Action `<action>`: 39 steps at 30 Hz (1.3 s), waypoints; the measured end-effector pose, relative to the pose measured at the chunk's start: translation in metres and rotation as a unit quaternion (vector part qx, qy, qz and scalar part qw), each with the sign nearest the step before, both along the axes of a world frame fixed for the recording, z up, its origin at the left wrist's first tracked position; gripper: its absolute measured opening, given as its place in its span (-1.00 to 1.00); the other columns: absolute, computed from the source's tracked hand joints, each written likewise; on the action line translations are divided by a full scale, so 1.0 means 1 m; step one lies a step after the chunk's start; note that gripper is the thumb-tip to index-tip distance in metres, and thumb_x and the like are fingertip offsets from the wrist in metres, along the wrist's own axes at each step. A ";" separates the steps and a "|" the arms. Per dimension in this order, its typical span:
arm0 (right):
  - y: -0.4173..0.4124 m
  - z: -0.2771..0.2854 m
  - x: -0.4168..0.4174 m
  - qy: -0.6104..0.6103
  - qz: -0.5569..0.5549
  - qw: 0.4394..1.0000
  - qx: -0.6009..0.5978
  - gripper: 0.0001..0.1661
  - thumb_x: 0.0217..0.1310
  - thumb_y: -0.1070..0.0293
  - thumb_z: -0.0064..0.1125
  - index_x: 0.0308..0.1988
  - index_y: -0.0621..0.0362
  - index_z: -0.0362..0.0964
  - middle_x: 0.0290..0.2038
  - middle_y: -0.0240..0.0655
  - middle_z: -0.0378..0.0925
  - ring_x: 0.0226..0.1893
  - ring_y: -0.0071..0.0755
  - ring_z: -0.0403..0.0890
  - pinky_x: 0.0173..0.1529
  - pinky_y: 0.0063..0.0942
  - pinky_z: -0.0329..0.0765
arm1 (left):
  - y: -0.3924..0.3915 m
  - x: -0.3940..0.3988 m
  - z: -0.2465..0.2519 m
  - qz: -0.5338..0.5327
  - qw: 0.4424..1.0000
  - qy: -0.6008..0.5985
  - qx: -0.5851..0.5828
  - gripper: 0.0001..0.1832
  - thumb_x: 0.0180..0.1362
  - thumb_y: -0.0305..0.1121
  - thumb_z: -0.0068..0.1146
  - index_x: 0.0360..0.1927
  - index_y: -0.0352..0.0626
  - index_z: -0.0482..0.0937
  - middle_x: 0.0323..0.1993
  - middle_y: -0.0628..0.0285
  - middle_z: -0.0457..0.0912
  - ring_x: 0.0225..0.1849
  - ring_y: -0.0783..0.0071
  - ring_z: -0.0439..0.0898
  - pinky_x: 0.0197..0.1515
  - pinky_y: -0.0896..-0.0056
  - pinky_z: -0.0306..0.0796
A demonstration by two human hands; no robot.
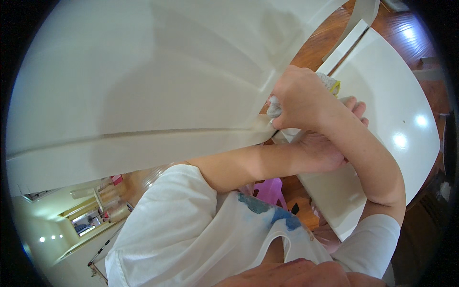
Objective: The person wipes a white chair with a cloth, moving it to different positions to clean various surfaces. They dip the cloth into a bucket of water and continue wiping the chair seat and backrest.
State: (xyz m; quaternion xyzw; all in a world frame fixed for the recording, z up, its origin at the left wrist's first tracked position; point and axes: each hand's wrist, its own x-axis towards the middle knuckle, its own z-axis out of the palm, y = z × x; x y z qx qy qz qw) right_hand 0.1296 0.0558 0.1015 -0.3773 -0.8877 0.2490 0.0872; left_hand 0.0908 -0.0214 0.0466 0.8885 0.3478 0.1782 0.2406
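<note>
My right hand (297,97) is closed around a bunched whitish cloth (274,107) beside the edge of a large white panel (186,89). A gray-white piece of fabric with a yellow edge (329,83) shows on the hand's far side; whether it is the same cloth I cannot tell. Under my right forearm, my left hand (322,152) lies palm up over a glossy white tabletop (398,107). Its fingertips show apart beyond the forearm, and nothing is seen in them. The forearm hides part of that palm. My arms cross.
A narrow gap runs across the tabletop near its upper end. A curved white part (355,25) rises beside it. Below the tabletop are a purple plastic stool (270,192) and wooden floor (405,43). The white panel fills the upper left, with a room visible beneath it.
</note>
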 end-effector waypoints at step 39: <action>0.014 0.027 -0.012 -0.133 0.007 0.980 -0.147 -0.34 -0.27 0.17 0.47 -0.03 0.00 0.54 -0.22 -0.29 0.64 -0.09 -0.21 0.60 -0.02 -0.32 0.53 | 0.005 -0.002 -0.002 -0.016 0.999 0.017 0.032 -0.33 0.25 -0.06 -0.24 0.37 -0.19 0.10 0.44 -0.09 -0.03 0.44 -0.08 -0.01 0.43 -0.04 -0.11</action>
